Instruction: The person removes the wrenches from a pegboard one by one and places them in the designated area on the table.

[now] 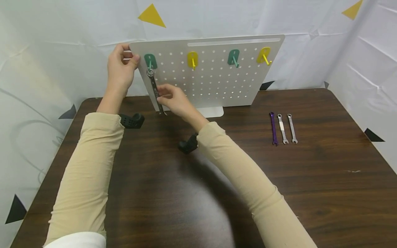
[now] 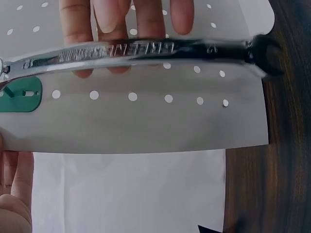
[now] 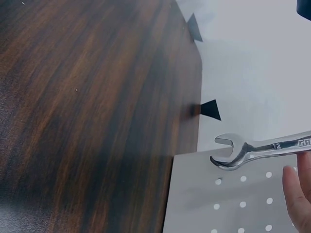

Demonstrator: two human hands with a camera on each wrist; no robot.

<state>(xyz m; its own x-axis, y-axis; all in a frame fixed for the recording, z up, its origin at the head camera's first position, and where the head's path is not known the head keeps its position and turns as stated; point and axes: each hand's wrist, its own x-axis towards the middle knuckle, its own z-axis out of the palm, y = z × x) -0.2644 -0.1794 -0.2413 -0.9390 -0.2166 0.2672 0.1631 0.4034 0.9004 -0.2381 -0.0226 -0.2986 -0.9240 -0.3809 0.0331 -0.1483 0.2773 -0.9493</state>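
Note:
At its upper left corner, the grey pegboard [image 1: 214,82] is gripped by my left hand [image 1: 122,69], with the thumb on its front. A shiny combination wrench [image 1: 155,88] hangs by its ring end at the leftmost green hook [image 1: 150,61], its open end pointing down. My right hand [image 1: 176,100] is at the wrench's shaft; in the left wrist view, its extended fingers [image 2: 150,22] lie behind the shaft, while the thumb tip stays off it. The right wrist view shows the wrench's open jaw end [image 3: 233,151], marked 12, beside the fingertips [image 3: 293,191].
Farther right on the board are a yellow hook [image 1: 192,60], a green hook [image 1: 233,58] and another yellow hook [image 1: 264,55]. A purple wrench [image 1: 273,129] and two silver wrenches [image 1: 283,129] lie on the brown table [image 1: 325,193]. White sheeting [image 1: 211,17] stands behind.

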